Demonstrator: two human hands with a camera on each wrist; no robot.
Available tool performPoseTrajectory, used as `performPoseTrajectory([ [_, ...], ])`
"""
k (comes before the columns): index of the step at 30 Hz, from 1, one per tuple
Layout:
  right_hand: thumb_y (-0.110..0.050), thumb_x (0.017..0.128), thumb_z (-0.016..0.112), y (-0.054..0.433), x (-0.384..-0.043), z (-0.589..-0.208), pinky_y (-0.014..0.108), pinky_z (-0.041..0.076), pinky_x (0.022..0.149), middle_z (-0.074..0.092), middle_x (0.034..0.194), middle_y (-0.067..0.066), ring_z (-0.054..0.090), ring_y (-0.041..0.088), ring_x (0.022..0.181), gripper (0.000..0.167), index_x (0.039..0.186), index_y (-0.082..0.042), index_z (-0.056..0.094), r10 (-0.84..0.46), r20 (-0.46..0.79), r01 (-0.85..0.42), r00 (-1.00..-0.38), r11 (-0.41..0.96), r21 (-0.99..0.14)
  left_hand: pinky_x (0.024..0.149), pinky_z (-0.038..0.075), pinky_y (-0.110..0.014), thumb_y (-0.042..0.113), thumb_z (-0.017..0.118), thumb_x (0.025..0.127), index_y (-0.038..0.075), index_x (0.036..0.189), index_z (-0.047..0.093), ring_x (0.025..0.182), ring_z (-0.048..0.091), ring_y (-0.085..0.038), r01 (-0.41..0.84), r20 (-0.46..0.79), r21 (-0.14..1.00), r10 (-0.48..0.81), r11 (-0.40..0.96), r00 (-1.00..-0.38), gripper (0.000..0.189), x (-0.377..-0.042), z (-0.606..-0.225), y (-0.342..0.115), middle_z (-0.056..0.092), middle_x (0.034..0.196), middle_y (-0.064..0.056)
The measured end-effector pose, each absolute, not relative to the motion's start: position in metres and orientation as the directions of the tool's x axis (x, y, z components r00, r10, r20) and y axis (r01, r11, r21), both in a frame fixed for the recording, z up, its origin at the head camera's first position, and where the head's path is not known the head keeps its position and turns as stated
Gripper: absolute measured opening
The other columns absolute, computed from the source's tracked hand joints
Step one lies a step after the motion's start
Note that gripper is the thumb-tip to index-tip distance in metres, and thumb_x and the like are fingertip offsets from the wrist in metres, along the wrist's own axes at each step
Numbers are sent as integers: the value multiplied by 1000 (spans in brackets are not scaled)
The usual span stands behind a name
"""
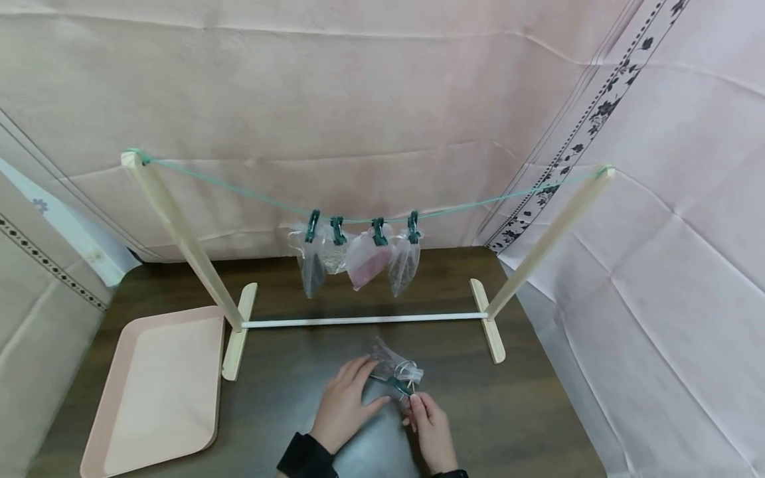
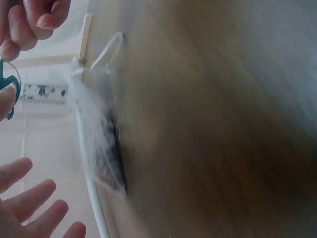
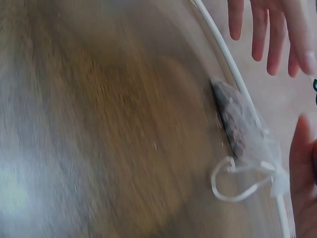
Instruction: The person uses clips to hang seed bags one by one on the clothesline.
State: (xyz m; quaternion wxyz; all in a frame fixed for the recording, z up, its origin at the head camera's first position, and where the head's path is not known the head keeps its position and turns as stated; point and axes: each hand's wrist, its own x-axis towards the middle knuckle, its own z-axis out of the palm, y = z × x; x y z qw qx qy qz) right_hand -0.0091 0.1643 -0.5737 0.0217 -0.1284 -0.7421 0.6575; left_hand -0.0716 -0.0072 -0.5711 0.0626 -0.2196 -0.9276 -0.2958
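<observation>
My right hand (image 1: 433, 431) pinches a dark green clip (image 1: 399, 385) between thumb and fingers, just over the table. Beside it, my left hand (image 1: 345, 405) is spread with straight fingers, its thumb reaching toward the clip (image 2: 11, 91). A clear drawstring bag (image 1: 387, 362) with dark contents lies on the table past the hands, its white cord (image 3: 237, 198) looped at the mouth. In the head view the clip overlaps the bag's mouth end.
A green line (image 1: 239, 191) sags between two wooden posts (image 1: 185, 239); several dark green clips (image 1: 378, 232) hold small clear bags (image 1: 366, 260) on it. A white bar (image 1: 358, 320) joins the stand's feet. Pink trays (image 1: 161, 398) lie at left. Pale cloth (image 1: 358, 99) surrounds the table.
</observation>
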Motion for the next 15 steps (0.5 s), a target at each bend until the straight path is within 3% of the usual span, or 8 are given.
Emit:
performPoseTrajectory([
  [6,-28,93,47,179,-6,-573,38,50,62,43,63,5,47,29,57,38,89,10,52,313,-124,150,-941,62,-987,86,38,-51,56,65,71,19,125,50,121,37,-25,481,222,479,429,734,-876,68,-75,-575,16,41,132,-6],
  [15,-19,95,44,185,0,-551,39,50,63,42,63,5,46,39,62,28,87,7,53,351,-116,159,-929,96,-983,91,35,-51,53,64,74,23,127,50,121,37,-25,553,227,440,509,707,-831,62,-77,-580,34,43,131,-5],
])
